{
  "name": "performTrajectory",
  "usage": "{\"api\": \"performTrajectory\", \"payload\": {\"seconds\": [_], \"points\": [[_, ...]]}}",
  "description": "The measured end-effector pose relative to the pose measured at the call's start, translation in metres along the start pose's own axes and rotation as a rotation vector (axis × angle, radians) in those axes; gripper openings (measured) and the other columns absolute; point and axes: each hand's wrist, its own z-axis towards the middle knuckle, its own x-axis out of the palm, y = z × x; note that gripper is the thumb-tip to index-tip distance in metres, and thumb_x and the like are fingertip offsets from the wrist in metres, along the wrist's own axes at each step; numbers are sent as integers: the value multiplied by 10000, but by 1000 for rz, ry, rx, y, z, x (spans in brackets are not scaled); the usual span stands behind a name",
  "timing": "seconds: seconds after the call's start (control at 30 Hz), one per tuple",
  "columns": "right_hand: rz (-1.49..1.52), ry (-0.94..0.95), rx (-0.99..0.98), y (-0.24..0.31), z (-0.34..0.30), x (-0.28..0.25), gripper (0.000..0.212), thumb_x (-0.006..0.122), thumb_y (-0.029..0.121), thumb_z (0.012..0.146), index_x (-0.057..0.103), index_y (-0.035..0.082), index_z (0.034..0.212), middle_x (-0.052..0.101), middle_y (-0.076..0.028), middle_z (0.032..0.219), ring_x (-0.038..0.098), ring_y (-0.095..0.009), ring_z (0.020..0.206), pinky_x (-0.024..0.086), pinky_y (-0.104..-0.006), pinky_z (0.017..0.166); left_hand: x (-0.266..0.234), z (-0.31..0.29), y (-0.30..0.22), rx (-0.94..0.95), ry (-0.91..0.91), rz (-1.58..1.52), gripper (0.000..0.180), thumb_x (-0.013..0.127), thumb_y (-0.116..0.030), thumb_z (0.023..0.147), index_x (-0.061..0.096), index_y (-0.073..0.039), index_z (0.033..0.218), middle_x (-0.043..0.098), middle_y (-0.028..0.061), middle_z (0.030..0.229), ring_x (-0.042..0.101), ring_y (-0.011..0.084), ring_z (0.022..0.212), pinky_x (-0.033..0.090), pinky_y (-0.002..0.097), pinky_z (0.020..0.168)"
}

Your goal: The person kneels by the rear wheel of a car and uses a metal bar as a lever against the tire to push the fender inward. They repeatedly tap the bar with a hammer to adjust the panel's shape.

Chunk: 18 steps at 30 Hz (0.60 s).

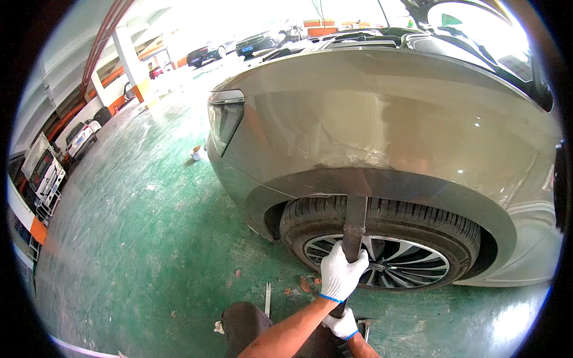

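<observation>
Both my hands wear white knit gloves and grip a long dark pry bar (356,218) with a flat upper end. Higher on the bar, my left hand (342,273) is closed round its shaft, in front of the wheel rim. My right hand (341,325) is closed round the lower part, close to my knees. The flat end reaches up over the tyre (412,218) to the dark wheel arch trim (406,184); whether its tip touches the trim or goes behind it cannot be told. Above, the beige car fender (298,119) has a scuffed, dented patch.
A headlight (227,119) sits at the fender's left end. On the green floor (149,209) stand a small white tub (197,153) and a thin pale strip (268,298). Brown scraps (305,284) lie near the tyre. Parked cars and a pillar (130,65) are farther back.
</observation>
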Motion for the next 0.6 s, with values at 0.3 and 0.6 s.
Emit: {"api": "performTrajectory", "payload": {"seconds": [0.3,0.6], "points": [[0,-25,10,20,-9,-8,112,773,144,874,738,42,844,685,-17,680,635,-105,602,509,-297,558,7,1,6,-6,16,-96,277,768,-251,831,652,-10,901,726,157,771,741,291,725,562,376,662],[-200,24,-291,-17,20,-27,183,773,117,835,727,36,993,754,-60,870,707,-159,808,563,-357,731,12,3,11,65,-47,-53,290,773,-256,830,674,-9,947,734,162,780,747,306,737,569,382,668]]}}
